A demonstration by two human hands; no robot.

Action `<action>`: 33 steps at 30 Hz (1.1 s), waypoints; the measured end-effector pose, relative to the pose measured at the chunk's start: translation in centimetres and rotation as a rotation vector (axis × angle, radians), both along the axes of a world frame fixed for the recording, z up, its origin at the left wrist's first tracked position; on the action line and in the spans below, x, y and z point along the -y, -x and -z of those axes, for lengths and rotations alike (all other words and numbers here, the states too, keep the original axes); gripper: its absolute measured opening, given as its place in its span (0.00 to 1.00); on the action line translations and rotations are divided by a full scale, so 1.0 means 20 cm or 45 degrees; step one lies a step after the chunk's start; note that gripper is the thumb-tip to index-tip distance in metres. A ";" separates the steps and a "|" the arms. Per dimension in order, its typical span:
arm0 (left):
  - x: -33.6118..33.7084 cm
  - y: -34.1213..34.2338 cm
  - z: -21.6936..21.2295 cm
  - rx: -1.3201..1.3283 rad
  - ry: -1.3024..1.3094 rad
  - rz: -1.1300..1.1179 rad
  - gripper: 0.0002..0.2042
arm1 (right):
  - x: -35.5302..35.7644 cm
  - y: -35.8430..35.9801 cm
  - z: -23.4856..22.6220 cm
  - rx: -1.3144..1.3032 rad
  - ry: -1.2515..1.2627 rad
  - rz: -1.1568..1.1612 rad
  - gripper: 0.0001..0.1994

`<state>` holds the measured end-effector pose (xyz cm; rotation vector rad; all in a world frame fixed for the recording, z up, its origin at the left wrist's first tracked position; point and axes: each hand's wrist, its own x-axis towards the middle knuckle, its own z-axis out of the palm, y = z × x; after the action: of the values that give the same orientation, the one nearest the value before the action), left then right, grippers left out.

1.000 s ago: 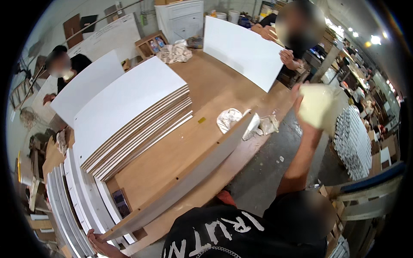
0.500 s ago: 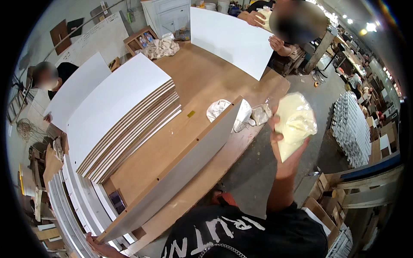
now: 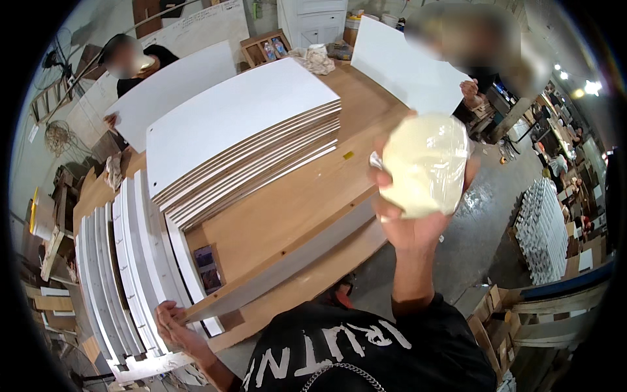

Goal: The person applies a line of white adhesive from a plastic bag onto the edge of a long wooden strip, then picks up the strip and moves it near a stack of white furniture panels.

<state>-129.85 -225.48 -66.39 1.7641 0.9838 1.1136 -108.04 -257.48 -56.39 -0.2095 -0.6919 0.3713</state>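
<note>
My right hand is raised over the table's right edge, its fingers wrapped round a clear plastic bag of pale yellow paste. At the lower left, my left hand grips the near end of a long board with a bare wood edge and a white-grey face. This board stands on its edge across the near side of the brown worktable, several dark dowel holes showing along its top. The bag hides its far right end. Beyond it lies a stack of white panels with curved edges.
Two co-workers stand across the table, one holding a white panel at far left, the other a white panel at far right. Long white parts lie at the left. A white slatted stack stands on the floor at right.
The view has shifted, so the table sits further right. The bag has turned, its pointed end no longer showing and its broad rounded side facing me. My left hand keeps hold of the board's end.
</note>
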 end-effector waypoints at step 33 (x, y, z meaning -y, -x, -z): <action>-0.16 0.13 -0.34 0.531 -0.304 0.945 0.06 | -0.96 0.43 0.16 -0.178 0.577 0.776 0.33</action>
<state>-132.43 -222.19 -59.61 1.7470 -0.0754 1.0524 -116.69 -238.21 -59.53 -0.7952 -0.3695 -0.0504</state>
